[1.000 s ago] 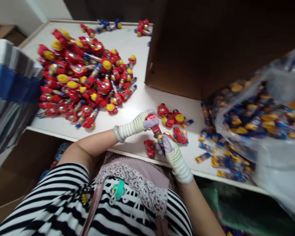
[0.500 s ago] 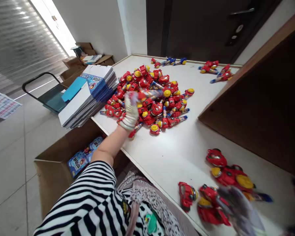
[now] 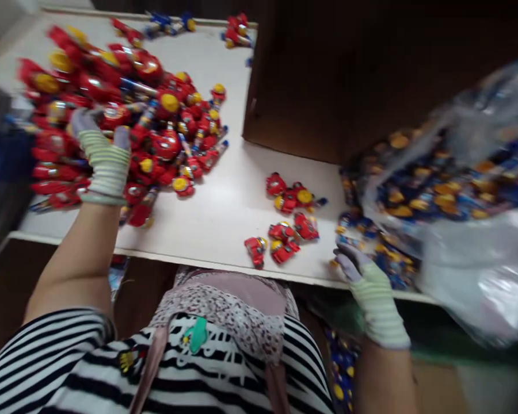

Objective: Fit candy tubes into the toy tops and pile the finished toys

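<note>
My left hand (image 3: pixel 101 158), in a striped glove, hovers over the big pile of red and yellow toys (image 3: pixel 164 126) at the table's left, fingers and thumb spread, nothing visible in it. My right hand (image 3: pixel 365 284), gloved too, reaches to the table's front edge at the right, fingertips among loose blue and yellow tubes (image 3: pixel 371 241). Blur hides whether those fingers grip one. A small group of red toys (image 3: pixel 285 230) lies between my hands near the front edge.
A clear plastic bag (image 3: pixel 457 190) full of blue and yellow tubes fills the right side. A brown cardboard box (image 3: pixel 328 86) stands at the back. The white table (image 3: pixel 224 195) has a few toys at its far edge (image 3: pixel 237 29). A blurred stack (image 3: pixel 0 167) is at the left.
My left hand carried a red toy from the front edge to the big pile and is now empty over it. My right hand moved right to the loose tubes. The camera swung left and back.
</note>
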`<state>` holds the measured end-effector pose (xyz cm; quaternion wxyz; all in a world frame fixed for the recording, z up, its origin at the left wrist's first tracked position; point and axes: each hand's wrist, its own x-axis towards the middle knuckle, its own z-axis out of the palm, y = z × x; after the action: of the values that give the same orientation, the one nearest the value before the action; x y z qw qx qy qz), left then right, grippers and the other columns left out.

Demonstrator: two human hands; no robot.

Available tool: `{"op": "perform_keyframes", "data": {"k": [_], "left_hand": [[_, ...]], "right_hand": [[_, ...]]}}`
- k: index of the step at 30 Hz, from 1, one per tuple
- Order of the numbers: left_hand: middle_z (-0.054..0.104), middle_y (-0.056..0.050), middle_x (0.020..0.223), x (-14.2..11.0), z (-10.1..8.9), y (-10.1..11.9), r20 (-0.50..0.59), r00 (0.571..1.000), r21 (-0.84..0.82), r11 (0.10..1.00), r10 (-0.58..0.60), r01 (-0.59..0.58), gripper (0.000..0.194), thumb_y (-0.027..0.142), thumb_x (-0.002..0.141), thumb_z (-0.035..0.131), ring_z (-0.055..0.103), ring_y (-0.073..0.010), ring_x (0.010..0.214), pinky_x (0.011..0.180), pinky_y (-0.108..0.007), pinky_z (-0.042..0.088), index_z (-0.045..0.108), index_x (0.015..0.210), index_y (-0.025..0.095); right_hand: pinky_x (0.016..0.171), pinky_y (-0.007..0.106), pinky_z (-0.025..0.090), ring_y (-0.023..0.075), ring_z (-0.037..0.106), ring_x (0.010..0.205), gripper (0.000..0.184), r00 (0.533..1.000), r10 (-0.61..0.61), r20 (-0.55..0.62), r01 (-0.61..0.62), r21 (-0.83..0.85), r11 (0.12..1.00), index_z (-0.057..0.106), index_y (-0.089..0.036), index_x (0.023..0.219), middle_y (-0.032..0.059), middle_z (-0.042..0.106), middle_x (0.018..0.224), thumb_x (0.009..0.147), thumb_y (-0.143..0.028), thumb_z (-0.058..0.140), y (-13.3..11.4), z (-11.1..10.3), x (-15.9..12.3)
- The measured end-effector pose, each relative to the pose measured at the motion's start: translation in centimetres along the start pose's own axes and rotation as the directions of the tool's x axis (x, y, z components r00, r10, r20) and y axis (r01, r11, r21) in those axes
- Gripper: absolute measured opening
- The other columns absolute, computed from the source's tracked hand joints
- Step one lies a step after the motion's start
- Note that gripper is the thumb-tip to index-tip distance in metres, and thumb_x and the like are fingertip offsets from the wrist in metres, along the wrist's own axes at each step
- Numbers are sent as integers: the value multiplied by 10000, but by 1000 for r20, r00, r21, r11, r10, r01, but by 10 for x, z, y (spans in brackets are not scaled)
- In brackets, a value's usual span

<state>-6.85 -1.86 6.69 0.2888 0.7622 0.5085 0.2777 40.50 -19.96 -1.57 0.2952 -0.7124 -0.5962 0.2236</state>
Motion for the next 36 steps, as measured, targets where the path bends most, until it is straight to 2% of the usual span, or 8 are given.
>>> {"op": "perform_keyframes", "data": {"k": [3,7,9,11,14,18,24,36], "left_hand": [[602,-95,1312,-14,83,29,299,937,-92,983,180,-159,530,341,850,734,488,-294,1321,1094,-472,425,565,1347,267],[617,-99,1314,-29,154,53,590,671,-265,893,448,-363,498,340,813,753,537,-317,1252,1081,-478,433,639,1293,277],[632,-109,1276,-30,169,54,652,596,-302,881,469,-364,409,317,847,705,580,-298,1175,1053,-461,450,668,1250,252],[644,-117,1228,-28,172,49,660,636,-301,917,400,-263,384,315,863,685,606,-269,1117,1020,-427,471,666,1232,213],[645,-115,1190,-25,160,42,587,778,-347,938,225,-9,486,370,807,755,627,-237,1076,979,-372,497,631,1231,168],[613,-101,1224,-23,141,49,460,877,-476,872,137,114,491,388,777,790,612,-205,1099,997,-327,477,615,1174,158],[655,-98,1109,-18,131,71,437,894,-532,830,96,171,451,458,810,739,616,-207,1017,953,-334,483,620,1119,151],[663,-62,868,-2,124,80,464,876,-530,833,129,158,393,527,828,682,600,-155,792,772,-272,493,654,880,138]], "right_hand": [[1007,491,505,304,663,1105,386,997,58,44,-42,-310,950,703,-159,1168,157,716,1176,945,-393,493,13,-24,-4],[970,424,510,282,646,1102,344,977,159,143,-52,-559,828,715,-172,1203,150,698,1208,933,-218,507,19,-31,-7],[928,405,515,291,637,1093,382,963,175,205,-13,-614,789,710,-186,1240,160,666,1263,905,-169,527,20,-26,-4],[890,416,512,312,623,1082,395,961,164,222,16,-637,771,709,-193,1252,176,643,1281,891,-179,549,22,-18,0],[924,502,481,367,581,1127,356,984,96,149,15,-608,794,731,-174,1187,193,640,1252,865,-258,605,19,-7,7],[977,488,475,326,592,1148,389,968,-210,135,239,-260,936,672,-170,1227,155,665,1233,886,-328,570,-22,11,7],[834,371,532,253,682,932,395,890,-369,266,414,-136,900,616,-175,1294,134,722,1101,981,-366,469,-99,37,3],[753,317,517,248,704,869,393,874,-390,289,456,-209,865,672,-163,1208,147,755,1052,988,-411,462,-102,57,2]]}}
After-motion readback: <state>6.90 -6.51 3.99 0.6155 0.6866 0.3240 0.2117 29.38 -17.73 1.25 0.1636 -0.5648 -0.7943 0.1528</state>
